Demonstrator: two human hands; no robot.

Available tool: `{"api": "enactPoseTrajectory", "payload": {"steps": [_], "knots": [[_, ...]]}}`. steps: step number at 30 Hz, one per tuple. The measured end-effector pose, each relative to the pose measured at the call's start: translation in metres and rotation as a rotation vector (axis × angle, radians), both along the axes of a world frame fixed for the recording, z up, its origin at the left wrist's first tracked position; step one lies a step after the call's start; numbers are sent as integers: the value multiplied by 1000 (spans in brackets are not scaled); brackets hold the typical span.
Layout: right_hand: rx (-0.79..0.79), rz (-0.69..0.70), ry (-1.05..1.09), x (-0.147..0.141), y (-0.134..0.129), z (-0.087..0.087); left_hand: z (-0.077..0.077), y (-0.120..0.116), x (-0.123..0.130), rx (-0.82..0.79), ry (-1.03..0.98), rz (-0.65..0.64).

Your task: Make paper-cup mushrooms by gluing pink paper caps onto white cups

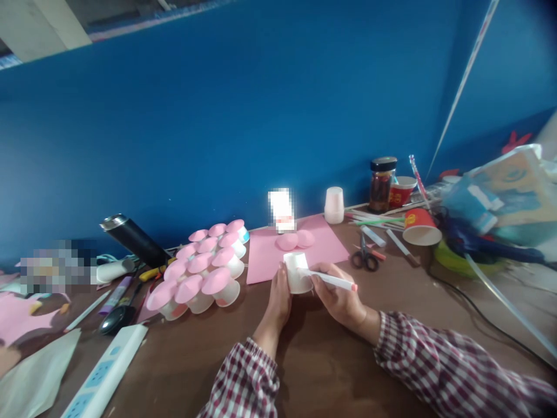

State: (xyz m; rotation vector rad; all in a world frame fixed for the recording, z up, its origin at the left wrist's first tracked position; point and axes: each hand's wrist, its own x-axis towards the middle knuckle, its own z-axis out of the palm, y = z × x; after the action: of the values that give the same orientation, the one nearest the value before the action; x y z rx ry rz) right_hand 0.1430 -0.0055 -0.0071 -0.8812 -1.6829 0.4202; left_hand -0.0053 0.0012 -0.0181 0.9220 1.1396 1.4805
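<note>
My left hand (279, 296) is wrapped round the left side of a small white paper cup (296, 264), just above the table. In my right hand (342, 299) a white marker (333, 280) with a reddish end is pinched, its other end at the cup's side. Whether that tip touches the cup cannot be made out. Behind the cup lies a sheet of pink paper (261, 255) with two pink paper discs (287, 241) on it. To the left stand several white cups (228, 292) topped with pink paper cones (216, 280), in close rows.
Black scissors (364, 259), a red paper cup (421, 226) and a dark jar (383, 186) are at the right. A stack of white cups (334, 205) stands by the blue wall. At left are a black tumbler (134, 241) and a power strip (107, 368).
</note>
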Motion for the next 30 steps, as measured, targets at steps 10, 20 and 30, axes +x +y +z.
{"api": "enactPoseTrajectory", "payload": {"steps": [10, 20, 30], "knots": [[-27, 6, 11, 0, 2, -2, 13, -7, 5, 16, 103, -22], [-26, -8, -4, 1, 2, 0, 18, -8, 7, 5, 102, -35], [-26, -14, 0, 0, 1, 0, 17, -6, 8, 3, 76, -57]]}}
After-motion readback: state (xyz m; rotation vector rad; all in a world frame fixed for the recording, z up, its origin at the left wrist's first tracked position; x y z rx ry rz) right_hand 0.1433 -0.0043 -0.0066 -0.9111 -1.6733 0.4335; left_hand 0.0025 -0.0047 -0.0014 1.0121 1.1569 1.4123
